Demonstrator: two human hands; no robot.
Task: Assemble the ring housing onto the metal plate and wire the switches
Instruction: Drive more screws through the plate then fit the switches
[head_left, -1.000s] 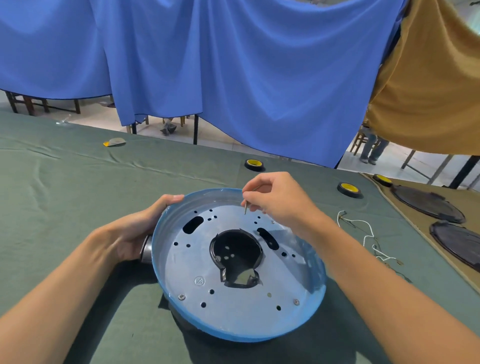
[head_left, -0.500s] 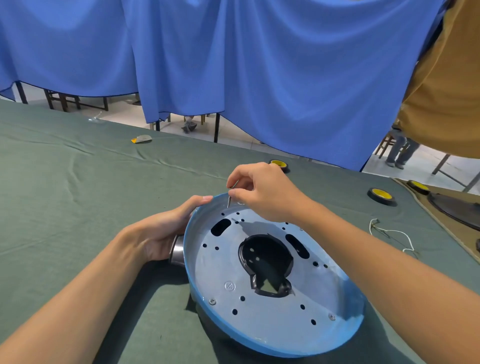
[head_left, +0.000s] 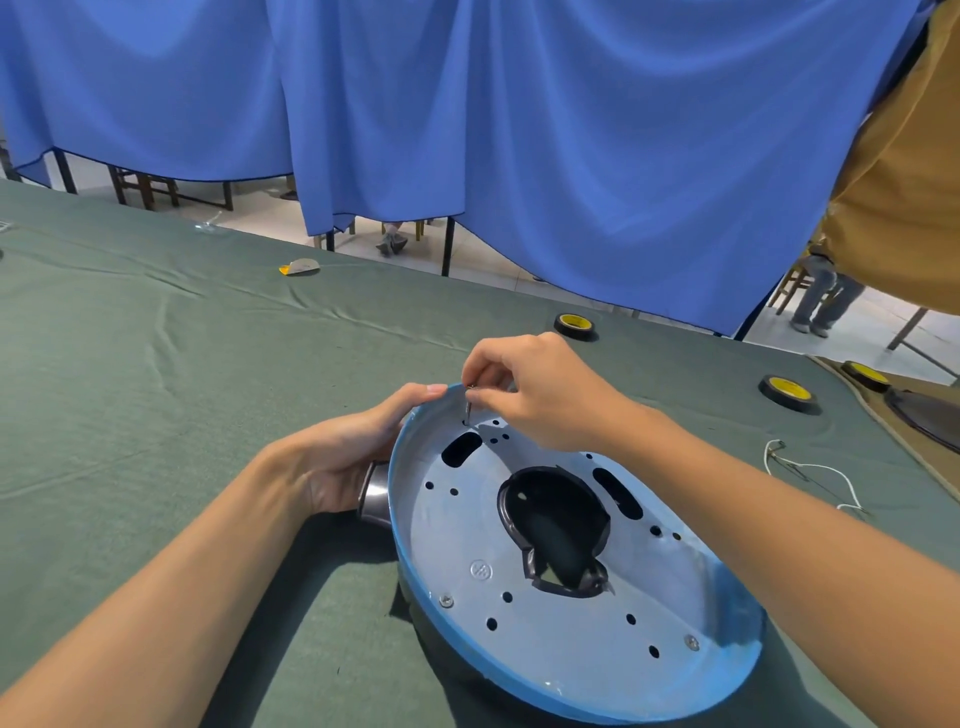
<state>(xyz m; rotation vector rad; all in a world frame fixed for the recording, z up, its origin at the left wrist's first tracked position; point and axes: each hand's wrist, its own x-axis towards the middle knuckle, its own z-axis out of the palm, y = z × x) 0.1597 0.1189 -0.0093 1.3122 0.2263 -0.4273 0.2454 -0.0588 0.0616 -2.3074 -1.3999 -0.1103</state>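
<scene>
Blue-rimmed metal plate (head_left: 571, 639) lies centre to lower right of frame on the green cloth counter (head_left: 156, 415), tilted a little toward the camera; black ring housing (head_left: 550, 519) sits under it, showing through the big central cut-out and as a dark edge below the near rim. Right hand (head_left: 540, 395) pinches a small screw (head_left: 468, 408) between thumb and forefinger, tip down, at the plate's upper-left rim, just over a small hole; whether the tip has entered cannot be told. Left hand (head_left: 358, 452) grips the stack's left side, fingertip on the rim, palm against a dark metal stub (head_left: 376, 493) sticking out of the housing. Two screw heads (head_left: 445, 601) look seated near the plate's lower edge, so this reads as fastening plate to housing, partly done; wiring not started, judging by the loose white wire (head_left: 815, 467) lying well apart at right of frame.

To do it well: keep the screw upright, not slanted, so it catches the housing thread under the hole; left hand should hold plate and housing from turning against each other, or the holes go out of line; start by finger-twist, light pressure, no forcing. Risk: the screw is tiny and could drop through the nearby slot (head_left: 461, 448); the rim wall crowds the fingers there. Yellow-cored tape rolls (head_left: 787, 392) sit far off, upper right.
</scene>
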